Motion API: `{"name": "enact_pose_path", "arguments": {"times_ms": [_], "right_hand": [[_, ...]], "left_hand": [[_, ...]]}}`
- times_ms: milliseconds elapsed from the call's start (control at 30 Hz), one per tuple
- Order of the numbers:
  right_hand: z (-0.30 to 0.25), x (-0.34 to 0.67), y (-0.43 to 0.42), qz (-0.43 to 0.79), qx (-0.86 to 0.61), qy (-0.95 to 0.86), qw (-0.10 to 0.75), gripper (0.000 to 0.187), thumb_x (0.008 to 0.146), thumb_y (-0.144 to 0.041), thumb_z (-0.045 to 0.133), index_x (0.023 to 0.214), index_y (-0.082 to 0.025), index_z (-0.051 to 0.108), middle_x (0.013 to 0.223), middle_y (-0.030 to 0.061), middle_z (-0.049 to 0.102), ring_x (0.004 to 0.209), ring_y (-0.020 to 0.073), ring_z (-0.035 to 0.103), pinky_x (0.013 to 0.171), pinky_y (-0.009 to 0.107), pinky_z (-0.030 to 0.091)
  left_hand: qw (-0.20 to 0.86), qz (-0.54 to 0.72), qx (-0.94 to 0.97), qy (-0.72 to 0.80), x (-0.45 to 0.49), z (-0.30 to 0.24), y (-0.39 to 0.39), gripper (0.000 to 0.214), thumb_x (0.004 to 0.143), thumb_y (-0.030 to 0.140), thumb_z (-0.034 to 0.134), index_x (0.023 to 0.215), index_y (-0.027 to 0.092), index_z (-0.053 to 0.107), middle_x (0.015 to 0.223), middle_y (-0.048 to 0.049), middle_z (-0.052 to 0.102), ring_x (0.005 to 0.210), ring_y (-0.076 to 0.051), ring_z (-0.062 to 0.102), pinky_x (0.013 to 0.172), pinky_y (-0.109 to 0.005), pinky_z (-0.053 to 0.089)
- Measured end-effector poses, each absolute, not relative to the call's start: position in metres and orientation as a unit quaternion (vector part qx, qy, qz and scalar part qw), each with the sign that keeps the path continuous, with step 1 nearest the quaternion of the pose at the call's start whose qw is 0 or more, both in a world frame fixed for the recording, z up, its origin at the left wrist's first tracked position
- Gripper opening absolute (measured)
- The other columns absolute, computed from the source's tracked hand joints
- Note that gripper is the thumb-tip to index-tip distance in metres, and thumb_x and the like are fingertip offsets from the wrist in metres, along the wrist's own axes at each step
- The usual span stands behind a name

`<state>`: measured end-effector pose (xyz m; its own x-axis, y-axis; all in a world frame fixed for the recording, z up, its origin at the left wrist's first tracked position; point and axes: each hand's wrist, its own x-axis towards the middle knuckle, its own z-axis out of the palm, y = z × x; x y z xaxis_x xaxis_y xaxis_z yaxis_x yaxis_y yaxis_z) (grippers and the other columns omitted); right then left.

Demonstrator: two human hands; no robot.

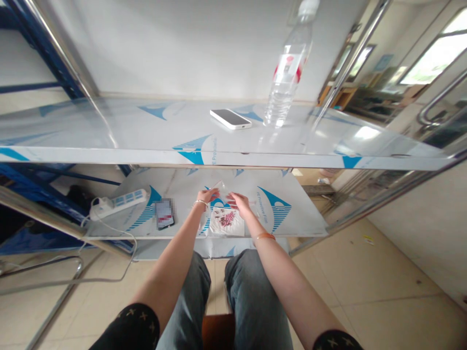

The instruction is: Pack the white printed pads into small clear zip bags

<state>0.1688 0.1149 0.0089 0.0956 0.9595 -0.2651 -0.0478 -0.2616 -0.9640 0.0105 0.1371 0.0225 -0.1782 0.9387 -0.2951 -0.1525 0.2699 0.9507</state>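
Note:
On the lower shelf, my left hand (207,196) has its fingers pinched at a small clear plastic bag (220,185), whose thin edge rises above the fingertips. Facing it from the right, my right hand (239,200) has its fingers partly apart near the bag; whether the fingertips touch the film cannot be made out. Just below both hands, near the shelf's front edge, lies a white crumpled sheet or pouch (237,227) with small dark pink and red beads (226,218) on it. More clear film seems to lie around it, hard to separate from the shiny shelf.
The upper shelf (127,129) juts out above my hands, bearing a white phone (231,118) and a water bottle (288,73). On the lower shelf (299,209) are a dark phone (165,214) and a white power strip (120,201), its cable hanging off the left.

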Motion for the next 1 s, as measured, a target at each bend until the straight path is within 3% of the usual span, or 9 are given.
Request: {"name": "enact_pose_path", "arguments": {"times_ms": [233, 367, 600, 800, 900, 1000], "right_hand": [[-0.001, 0.178, 0.118, 0.524, -0.579, -0.449, 0.434, 0.030, 0.079, -0.035, 0.062, 0.096, -0.013, 0.071, 0.097, 0.0103, 0.074, 0.072, 0.0154, 0.069, 0.055, 0.020, 0.049], [-0.002, 0.176, 0.118, 0.521, -0.582, -0.444, 0.440, 0.029, 0.078, -0.037, 0.062, 0.093, -0.013, 0.071, 0.095, 0.0101, 0.074, 0.068, 0.0144, 0.068, 0.054, 0.020, 0.048], [-0.003, 0.174, 0.121, 0.479, -0.618, -0.412, 0.467, 0.036, 0.084, -0.046, 0.056, 0.095, -0.014, 0.069, 0.099, 0.0101, 0.074, 0.069, 0.0151, 0.069, 0.058, 0.022, 0.050], [0.002, 0.176, 0.116, 0.497, -0.602, -0.421, 0.462, 0.041, 0.086, -0.050, 0.054, 0.096, -0.014, 0.069, 0.101, 0.0103, 0.073, 0.069, 0.0154, 0.069, 0.057, 0.022, 0.051], [0.010, 0.176, 0.110, 0.550, -0.577, -0.425, 0.429, 0.044, 0.084, -0.053, 0.058, 0.097, -0.012, 0.069, 0.102, 0.0122, 0.072, 0.072, 0.0167, 0.069, 0.059, 0.024, 0.053], [0.017, 0.175, 0.106, 0.591, -0.545, -0.466, 0.368, 0.034, 0.082, -0.043, 0.065, 0.095, -0.012, 0.071, 0.097, 0.0117, 0.073, 0.074, 0.0172, 0.069, 0.062, 0.024, 0.054]], "left_hand": [[0.557, 0.475, 0.333, 0.595, 0.002, 0.024, 0.134, 0.035, 0.062, 0.035, 0.081, 0.083, 0.013, 0.064, 0.086, -0.0080, 0.073, 0.073, -0.016, 0.070, 0.061, -0.021, 0.048], [0.551, 0.425, 0.383, 0.607, 0.004, 0.026, 0.130, 0.031, 0.063, 0.037, 0.080, 0.076, 0.013, 0.067, 0.090, -0.0105, 0.074, 0.074, -0.016, 0.070, 0.055, -0.018, 0.043], [0.541, 0.448, 0.372, 0.607, 0.010, 0.031, 0.129, 0.020, 0.062, 0.027, 0.080, 0.070, 0.013, 0.068, 0.072, -0.0065, 0.071, 0.065, -0.014, 0.067, 0.058, -0.020, 0.047], [0.528, 0.442, 0.362, 0.628, 0.010, 0.028, 0.132, 0.018, 0.064, 0.025, 0.078, 0.073, 0.013, 0.067, 0.069, -0.0059, 0.071, 0.058, -0.013, 0.065, 0.054, -0.020, 0.046], [0.514, 0.474, 0.351, 0.623, 0.007, 0.026, 0.134, 0.020, 0.065, 0.025, 0.077, 0.077, 0.014, 0.065, 0.071, -0.0057, 0.071, 0.058, -0.012, 0.065, 0.055, -0.019, 0.046], [0.498, 0.496, 0.343, 0.623, 0.004, 0.024, 0.136, 0.019, 0.072, 0.028, 0.072, 0.081, 0.013, 0.063, 0.075, -0.0071, 0.071, 0.056, -0.011, 0.064, 0.054, -0.019, 0.046]]}}
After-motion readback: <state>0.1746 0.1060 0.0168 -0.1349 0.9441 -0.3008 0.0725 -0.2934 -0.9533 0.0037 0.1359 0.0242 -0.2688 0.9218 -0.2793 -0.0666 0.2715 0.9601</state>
